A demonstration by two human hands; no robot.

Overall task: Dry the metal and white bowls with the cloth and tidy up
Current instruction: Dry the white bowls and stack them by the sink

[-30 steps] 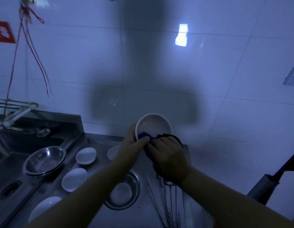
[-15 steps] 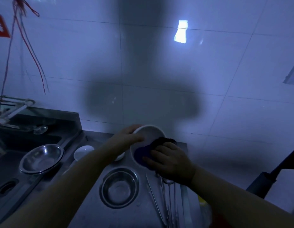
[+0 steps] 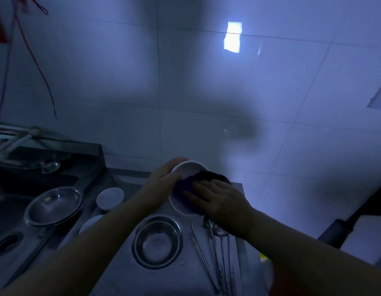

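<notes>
White bowls three, metal bowls two

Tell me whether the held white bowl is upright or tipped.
Tipped: the white bowl faces the camera, left hand gripping its rim.

Metal bowls: two, near, left. White bowls: three, held, left, near-left. Cloth: one. Hands: two.
</notes>
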